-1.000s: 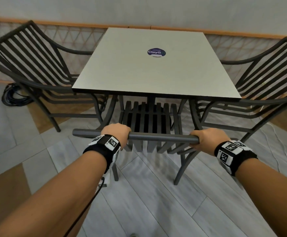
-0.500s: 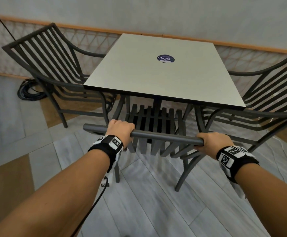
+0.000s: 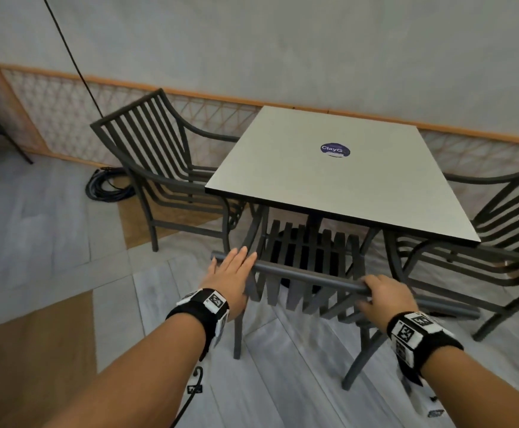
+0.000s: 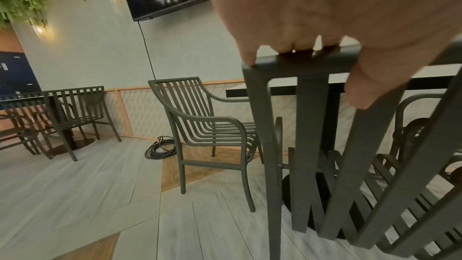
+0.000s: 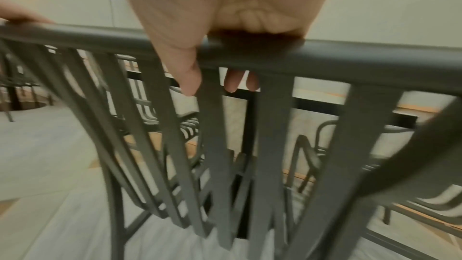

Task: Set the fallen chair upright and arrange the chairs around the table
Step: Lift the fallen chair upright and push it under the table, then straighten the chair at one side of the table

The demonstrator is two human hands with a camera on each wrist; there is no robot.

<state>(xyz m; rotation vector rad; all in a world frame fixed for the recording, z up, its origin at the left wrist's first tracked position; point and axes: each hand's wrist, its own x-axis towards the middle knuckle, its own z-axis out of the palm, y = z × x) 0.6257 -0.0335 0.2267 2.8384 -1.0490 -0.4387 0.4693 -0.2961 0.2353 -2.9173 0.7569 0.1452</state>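
The near dark metal slatted chair (image 3: 310, 270) stands upright, its seat tucked under the square grey table (image 3: 329, 186). My left hand (image 3: 230, 273) lies flat on the left end of the chair's top rail (image 4: 312, 60), fingers straight. My right hand (image 3: 381, 293) grips the rail's right part; in the right wrist view its fingertips (image 5: 233, 83) curl under the rail (image 5: 350, 56). A matching chair (image 3: 159, 156) stands upright at the table's left side. Another chair (image 3: 505, 217) stands at its right side.
A coiled black cable (image 3: 107, 188) lies on the floor behind the left chair, by the lattice wall panel (image 3: 51, 118). Further left stands another table with chairs (image 4: 62, 110). A thin black cord (image 3: 73, 54) hangs down the wall. Grey plank floor lies around me.
My left hand has let go of the top rail and now lies flat on it. The right hand keeps its grip. The view has swung so the table sits further right.
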